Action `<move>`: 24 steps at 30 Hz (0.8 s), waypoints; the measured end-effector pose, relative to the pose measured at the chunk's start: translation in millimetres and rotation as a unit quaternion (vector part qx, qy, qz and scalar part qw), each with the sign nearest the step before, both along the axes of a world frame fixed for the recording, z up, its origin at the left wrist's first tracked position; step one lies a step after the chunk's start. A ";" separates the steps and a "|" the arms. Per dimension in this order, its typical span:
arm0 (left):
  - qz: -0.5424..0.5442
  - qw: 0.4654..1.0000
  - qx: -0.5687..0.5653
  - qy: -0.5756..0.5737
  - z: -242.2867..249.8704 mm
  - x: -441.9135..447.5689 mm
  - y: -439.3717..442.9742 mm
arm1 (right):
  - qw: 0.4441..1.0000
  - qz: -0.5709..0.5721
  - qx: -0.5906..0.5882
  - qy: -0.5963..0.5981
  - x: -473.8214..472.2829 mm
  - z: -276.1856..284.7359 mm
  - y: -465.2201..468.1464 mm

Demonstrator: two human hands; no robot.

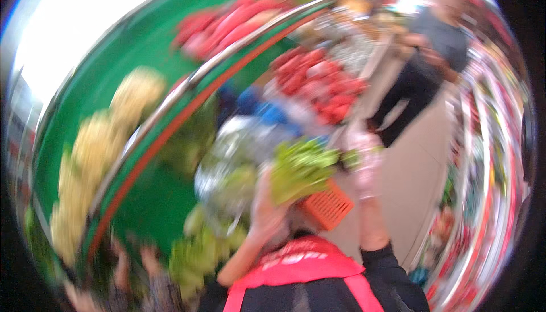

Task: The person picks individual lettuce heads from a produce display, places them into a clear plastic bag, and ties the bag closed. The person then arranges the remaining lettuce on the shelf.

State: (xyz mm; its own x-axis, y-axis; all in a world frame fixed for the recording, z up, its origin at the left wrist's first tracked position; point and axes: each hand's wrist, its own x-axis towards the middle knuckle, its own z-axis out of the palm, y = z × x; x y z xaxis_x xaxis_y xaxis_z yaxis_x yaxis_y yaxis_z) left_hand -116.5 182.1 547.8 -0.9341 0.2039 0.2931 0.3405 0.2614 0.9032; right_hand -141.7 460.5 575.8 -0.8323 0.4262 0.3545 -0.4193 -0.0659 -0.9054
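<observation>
My left hand [268, 209] grips a head of leafy green vegetable [303, 169], its bright leaves pointing to the right. Beside the leaves is my right hand [364, 169], apparently in a pale pink glove. A small dark-green piece [350, 158] shows at its fingers, but blur hides whether they hold it. Below the vegetable, an orange slotted plastic basket [330, 205] is partly covered by my left hand and the leaves. Just left of my hand, a clear plastic bag [230, 171] with something green inside rests near more leafy greens [204, 243].
A metal rail [187, 83] crosses the green produce stand. Pale yellowish vegetables [94, 145] and long red produce [230, 24] lie behind it; red packs [315, 81] sit nearer. Another person's hands [134, 261] are at lower left. A person [426, 56] stands in the aisle beside stocked shelves [477, 184].
</observation>
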 end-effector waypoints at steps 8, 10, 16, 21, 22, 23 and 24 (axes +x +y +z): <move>0.089 0.993 0.030 -0.074 -19.8 65.7 -45.7 | 0.953 -0.039 -0.039 -0.298 -9.4 -49.9 -13.9; 0.135 0.977 0.086 -0.142 -27.5 80.8 -53.8 | 0.944 -0.009 -0.048 -0.326 -18.9 -52.7 -35.7; 0.374 0.871 0.272 -0.168 -74.2 141.9 -106.3 | 0.922 0.193 -0.036 -0.333 -41.3 -39.8 -106.1; 0.537 0.771 0.288 -0.184 -103.8 180.0 -146.7 | 0.887 0.313 0.129 -0.314 -23.9 -26.0 -150.3; 0.518 0.766 0.353 -0.143 -107.0 185.0 -150.1 | 0.876 0.341 0.124 -0.316 -18.7 -26.0 -157.6; 0.509 0.763 0.380 -0.122 -109.4 190.2 -154.6 | 0.854 0.362 0.128 -0.350 -15.3 -24.5 -161.4; 0.512 0.766 0.367 -0.128 -112.1 195.1 -156.6 | 0.835 0.388 0.117 -0.373 -10.4 -26.0 -167.1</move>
